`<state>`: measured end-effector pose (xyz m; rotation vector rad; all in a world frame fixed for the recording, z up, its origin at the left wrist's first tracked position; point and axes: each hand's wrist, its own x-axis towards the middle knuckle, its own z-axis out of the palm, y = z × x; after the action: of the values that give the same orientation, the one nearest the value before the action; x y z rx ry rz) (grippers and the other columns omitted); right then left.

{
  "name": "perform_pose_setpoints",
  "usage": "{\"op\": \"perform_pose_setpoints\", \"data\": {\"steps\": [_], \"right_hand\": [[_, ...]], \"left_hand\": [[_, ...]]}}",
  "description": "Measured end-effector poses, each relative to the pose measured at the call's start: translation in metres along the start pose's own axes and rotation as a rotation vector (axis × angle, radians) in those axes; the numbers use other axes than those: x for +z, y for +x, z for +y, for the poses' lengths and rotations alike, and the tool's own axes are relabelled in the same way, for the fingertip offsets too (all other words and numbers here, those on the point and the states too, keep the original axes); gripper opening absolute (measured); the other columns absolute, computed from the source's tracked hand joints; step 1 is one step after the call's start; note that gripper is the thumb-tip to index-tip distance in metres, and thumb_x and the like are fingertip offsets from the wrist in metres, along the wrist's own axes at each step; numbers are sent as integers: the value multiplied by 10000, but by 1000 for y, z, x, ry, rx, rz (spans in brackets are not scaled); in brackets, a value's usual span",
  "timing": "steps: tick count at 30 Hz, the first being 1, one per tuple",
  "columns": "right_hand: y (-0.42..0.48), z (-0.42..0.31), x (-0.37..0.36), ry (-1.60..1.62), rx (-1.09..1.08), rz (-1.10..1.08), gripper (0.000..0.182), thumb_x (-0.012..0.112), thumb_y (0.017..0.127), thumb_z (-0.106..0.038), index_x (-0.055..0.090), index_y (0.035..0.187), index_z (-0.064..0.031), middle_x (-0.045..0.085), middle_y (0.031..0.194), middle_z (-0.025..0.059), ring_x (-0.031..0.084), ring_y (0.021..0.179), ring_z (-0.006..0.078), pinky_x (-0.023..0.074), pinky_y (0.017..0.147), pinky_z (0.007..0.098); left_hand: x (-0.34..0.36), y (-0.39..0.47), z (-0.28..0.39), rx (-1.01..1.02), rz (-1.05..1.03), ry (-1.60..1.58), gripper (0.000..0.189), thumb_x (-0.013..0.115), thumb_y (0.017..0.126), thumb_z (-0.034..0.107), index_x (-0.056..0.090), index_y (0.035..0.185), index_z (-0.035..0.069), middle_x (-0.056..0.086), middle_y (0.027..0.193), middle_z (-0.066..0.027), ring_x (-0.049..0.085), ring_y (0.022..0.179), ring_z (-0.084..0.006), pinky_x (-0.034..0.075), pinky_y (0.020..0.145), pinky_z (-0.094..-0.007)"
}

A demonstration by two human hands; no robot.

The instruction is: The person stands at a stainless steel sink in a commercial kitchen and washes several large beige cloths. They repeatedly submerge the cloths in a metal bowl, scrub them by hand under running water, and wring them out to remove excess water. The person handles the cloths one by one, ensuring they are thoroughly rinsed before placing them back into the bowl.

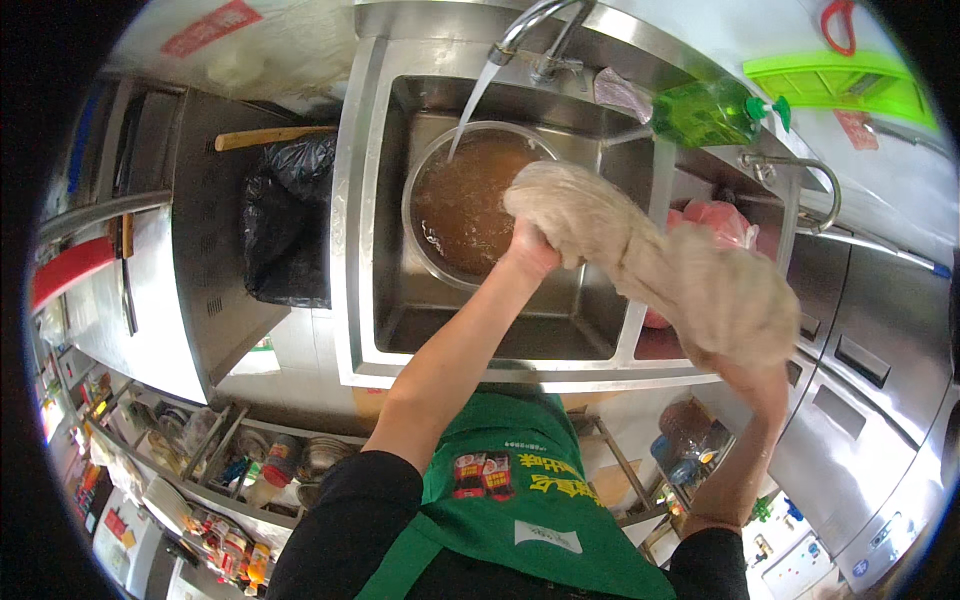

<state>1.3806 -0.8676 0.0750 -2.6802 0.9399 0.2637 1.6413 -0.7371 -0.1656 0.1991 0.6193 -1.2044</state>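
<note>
My left hand (534,246) and my right hand (754,379) hold a long, wet, beige cloth (637,247), bunched at both ends. It stretches from above the basin across the sink divider to the right. The right end is blurred, and the cloth hides most of the fingers. Below the cloth's left end, a round metal basin (409,214) of brown water sits in the stainless steel sink (495,334). Water runs from the faucet (504,51) into the basin.
A green bottle with a pump (705,112) stands behind the sink divider. Pink plastic bags (712,217) lie in the right sink compartment, near a second faucet (829,187). A black plastic bag (285,225) is left of the sink, below a wooden handle (270,137).
</note>
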Motion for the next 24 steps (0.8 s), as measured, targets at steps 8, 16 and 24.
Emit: {"op": "perform_pose_setpoints", "data": {"steps": [8, 16, 24], "right_hand": [[50, -68, 21, -90, -33, 111, 723, 835, 728, -197, 493, 1347, -47, 509, 1383, 96, 444, 1328, 274, 383, 1091, 400], [56, -36, 42, 343, -199, 151, 843, 850, 660, -185, 456, 1396, -71, 420, 1448, 152, 404, 1345, 362, 286, 1146, 432], [77, 5, 141, 401, -17, -91, 1023, 815, 536, -159, 349, 1428, 22, 423, 1438, 214, 369, 1374, 372, 260, 1168, 397]], "left_hand": [[-16, 4, -85, 61, -276, 574, 446, 531, 1003, 252, 473, 1399, 55, 553, 1377, -83, 541, 1250, -239, 442, 1075, -408], [28, -6, -114, -163, -366, 451, 437, 462, 1034, 315, 485, 1389, 60, 546, 1382, -105, 557, 1240, -232, 480, 1039, -404], [-26, 24, -130, -376, -259, -86, 581, 429, 996, 477, 480, 1394, 56, 521, 1412, -124, 515, 1283, -291, 377, 1125, -453]]}}
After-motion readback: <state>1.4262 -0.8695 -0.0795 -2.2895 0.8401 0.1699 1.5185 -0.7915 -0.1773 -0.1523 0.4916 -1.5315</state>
